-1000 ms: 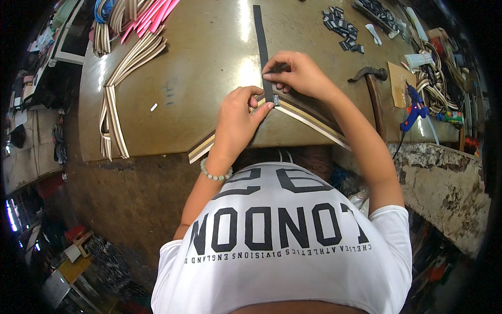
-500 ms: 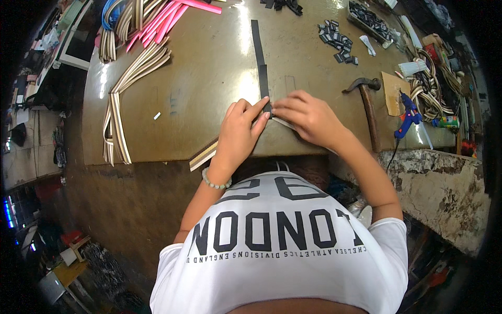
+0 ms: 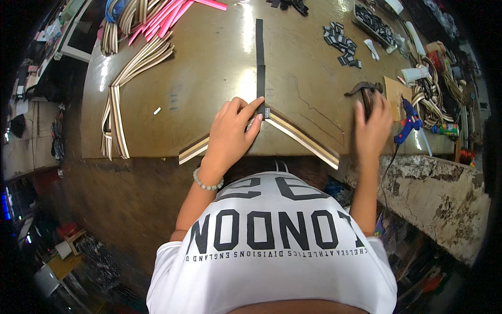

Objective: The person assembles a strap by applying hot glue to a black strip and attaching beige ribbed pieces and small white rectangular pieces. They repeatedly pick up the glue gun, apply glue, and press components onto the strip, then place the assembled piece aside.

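My left hand (image 3: 230, 133) presses down on the bend of a beige-and-brown striped strap (image 3: 303, 137), which lies in a V near the front edge of the brown worktable (image 3: 209, 68). A long black strap (image 3: 260, 52) runs from that bend straight away from me, and my index fingertip touches its near end. Out to the right, my right hand (image 3: 372, 128) is blurred, fingers spread over the handle of a hammer (image 3: 362, 88); no closed grip shows.
More striped straps (image 3: 116, 112) lie at the table's left, with pink strips (image 3: 172, 10) at the far left. Small black pieces (image 3: 342, 44) sit far right. A blue glue gun (image 3: 408, 119), coiled straps (image 3: 434, 91) and a rough stone ledge (image 3: 434, 180) are on the right.
My right hand has left the strap bend and swung right onto the hammer. My left hand stays pressing on the bend.
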The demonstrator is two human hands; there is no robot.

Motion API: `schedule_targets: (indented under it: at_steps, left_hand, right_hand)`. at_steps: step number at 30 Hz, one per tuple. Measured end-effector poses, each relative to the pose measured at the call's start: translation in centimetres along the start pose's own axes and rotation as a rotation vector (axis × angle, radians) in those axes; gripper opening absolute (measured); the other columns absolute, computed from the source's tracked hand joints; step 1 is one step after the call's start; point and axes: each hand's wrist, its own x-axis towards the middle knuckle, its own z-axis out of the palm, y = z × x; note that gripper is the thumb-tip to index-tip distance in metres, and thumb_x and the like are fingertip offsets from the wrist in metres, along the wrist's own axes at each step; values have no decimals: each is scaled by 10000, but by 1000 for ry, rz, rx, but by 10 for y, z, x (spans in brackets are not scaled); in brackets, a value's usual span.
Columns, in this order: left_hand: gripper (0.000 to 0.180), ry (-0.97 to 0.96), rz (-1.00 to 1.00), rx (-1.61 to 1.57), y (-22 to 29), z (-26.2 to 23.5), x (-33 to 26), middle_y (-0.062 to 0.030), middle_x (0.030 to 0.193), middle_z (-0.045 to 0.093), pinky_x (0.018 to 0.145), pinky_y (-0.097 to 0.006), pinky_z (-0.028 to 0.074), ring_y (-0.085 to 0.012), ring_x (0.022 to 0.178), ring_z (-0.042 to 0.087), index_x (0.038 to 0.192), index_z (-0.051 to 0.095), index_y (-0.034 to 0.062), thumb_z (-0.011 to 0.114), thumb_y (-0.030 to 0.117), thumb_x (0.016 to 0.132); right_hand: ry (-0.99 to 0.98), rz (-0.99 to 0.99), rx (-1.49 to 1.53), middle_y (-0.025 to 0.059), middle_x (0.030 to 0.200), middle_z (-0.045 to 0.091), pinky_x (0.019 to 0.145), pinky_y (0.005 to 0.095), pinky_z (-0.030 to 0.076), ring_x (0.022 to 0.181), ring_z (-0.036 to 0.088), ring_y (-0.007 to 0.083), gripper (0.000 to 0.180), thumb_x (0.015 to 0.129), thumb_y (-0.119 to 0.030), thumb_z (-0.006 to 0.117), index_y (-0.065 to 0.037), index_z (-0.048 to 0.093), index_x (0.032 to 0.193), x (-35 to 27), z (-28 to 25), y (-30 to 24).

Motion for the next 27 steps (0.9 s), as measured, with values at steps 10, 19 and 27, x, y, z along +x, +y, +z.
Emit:
schedule_targets:
  at_steps: [10,19,27]
  left_hand:
    - [342,234,-99,-223,-13,-1,-17,-164,1041,520,734,-328,477,-224,831,555,1217,591,34,484,-78,912]
    - [234,202,-130,-276,-15,-6,-15,-136,1009,551,735,-324,491,-211,810,580,1143,610,8,547,-6,918]
    - [202,-29,48,60,-6,-15,-6,-143,974,598,716,-355,501,-285,807,602,1032,647,-3,691,93,859]
  right_hand:
    - [-801,157,619,249,710,595,536,494,443,613,594,425,357,975,-331,577,11,517,890,-5,-74,-99]
    - [-791,-2,712,291,736,637,597,558,503,698,629,494,337,992,-335,546,-3,496,963,-9,-60,-120]
    - [-370,168,447,251,949,666,737,502,506,879,640,457,427,979,-428,544,-15,641,1023,-13,-23,-57]
